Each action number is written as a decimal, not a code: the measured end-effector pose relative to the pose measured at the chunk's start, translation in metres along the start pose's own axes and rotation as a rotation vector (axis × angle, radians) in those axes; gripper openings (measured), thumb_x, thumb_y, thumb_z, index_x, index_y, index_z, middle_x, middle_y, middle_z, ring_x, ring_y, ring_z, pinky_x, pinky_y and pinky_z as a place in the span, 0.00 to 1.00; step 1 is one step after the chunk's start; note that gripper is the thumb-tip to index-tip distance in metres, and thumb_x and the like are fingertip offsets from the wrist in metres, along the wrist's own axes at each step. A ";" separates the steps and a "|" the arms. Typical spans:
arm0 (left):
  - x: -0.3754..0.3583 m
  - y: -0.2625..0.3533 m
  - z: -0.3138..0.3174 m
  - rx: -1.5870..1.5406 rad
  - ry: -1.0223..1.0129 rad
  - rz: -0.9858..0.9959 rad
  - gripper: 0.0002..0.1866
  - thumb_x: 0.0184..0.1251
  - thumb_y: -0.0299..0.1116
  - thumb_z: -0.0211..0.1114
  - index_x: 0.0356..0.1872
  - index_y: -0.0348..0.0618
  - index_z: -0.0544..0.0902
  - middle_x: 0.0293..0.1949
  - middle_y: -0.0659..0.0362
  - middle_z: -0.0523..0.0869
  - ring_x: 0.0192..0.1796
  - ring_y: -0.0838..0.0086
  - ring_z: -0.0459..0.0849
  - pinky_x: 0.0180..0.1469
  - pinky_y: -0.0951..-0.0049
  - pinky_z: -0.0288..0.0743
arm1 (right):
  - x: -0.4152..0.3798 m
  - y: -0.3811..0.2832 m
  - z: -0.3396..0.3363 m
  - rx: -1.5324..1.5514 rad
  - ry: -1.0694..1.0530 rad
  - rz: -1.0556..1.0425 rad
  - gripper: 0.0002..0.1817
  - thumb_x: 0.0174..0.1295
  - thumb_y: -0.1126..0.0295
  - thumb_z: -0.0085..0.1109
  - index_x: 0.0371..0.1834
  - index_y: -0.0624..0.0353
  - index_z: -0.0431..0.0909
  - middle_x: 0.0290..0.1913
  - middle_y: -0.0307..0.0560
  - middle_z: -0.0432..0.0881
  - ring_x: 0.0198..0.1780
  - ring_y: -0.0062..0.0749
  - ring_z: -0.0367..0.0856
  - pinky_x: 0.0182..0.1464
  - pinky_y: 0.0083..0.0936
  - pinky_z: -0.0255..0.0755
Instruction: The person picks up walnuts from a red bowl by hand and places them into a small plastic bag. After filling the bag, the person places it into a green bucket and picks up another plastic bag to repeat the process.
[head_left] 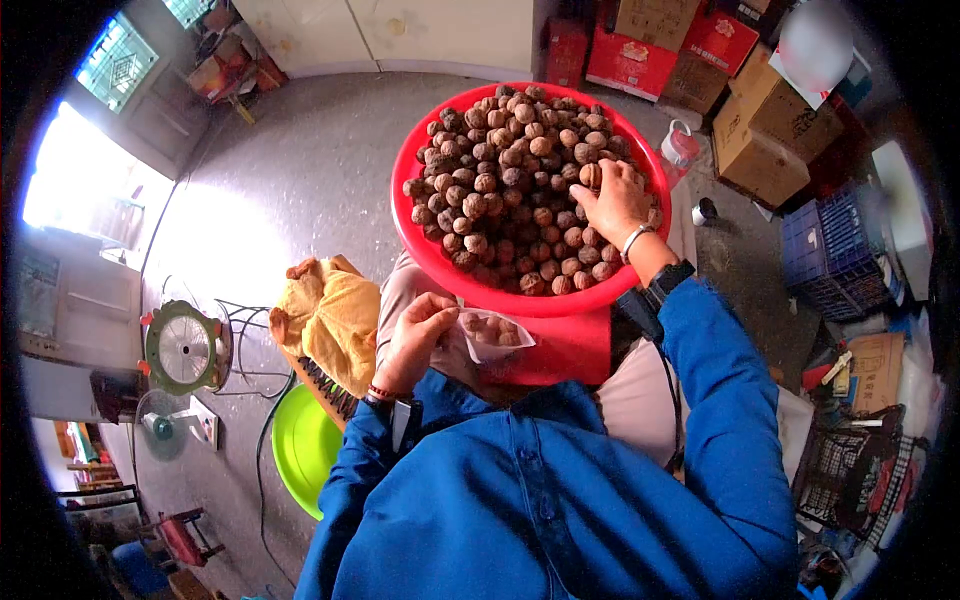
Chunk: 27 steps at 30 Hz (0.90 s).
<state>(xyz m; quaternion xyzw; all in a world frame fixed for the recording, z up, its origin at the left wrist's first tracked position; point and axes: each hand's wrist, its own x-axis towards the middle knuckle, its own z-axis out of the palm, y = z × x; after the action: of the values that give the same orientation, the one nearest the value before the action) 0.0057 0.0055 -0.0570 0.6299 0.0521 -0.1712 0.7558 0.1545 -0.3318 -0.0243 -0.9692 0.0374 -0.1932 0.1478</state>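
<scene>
A big red basin heaped with brown walnuts sits in front of me. At its right side my right hand reaches over the heap, thumb and fingers closed round a walnut. Below the basin's near left rim, my left hand pinches the edge of a small clear plastic bag. Several walnuts lie inside this bag, which hangs over a red surface between my knees. The left fingers partly hide the bag's edge.
A yellow cloth lies on a wooden seat at my left, above a lime-green basin. A fan and cables stand farther left. Cardboard boxes, a pink-lidded bottle and a blue crate are on the right.
</scene>
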 end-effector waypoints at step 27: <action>0.004 -0.012 0.003 0.014 -0.020 0.019 0.07 0.75 0.33 0.65 0.44 0.40 0.81 0.30 0.66 0.82 0.28 0.82 0.77 0.31 0.80 0.71 | -0.022 -0.028 0.032 0.394 0.330 -0.495 0.16 0.53 0.72 0.67 0.46 0.57 0.77 0.49 0.59 0.76 0.43 0.58 0.78 0.46 0.45 0.77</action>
<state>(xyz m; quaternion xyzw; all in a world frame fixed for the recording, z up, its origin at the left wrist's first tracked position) 0.0054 0.0001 -0.0688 0.6339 0.0373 -0.1708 0.7534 0.1472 -0.2938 -0.0525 -0.8576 -0.2131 -0.3806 0.2725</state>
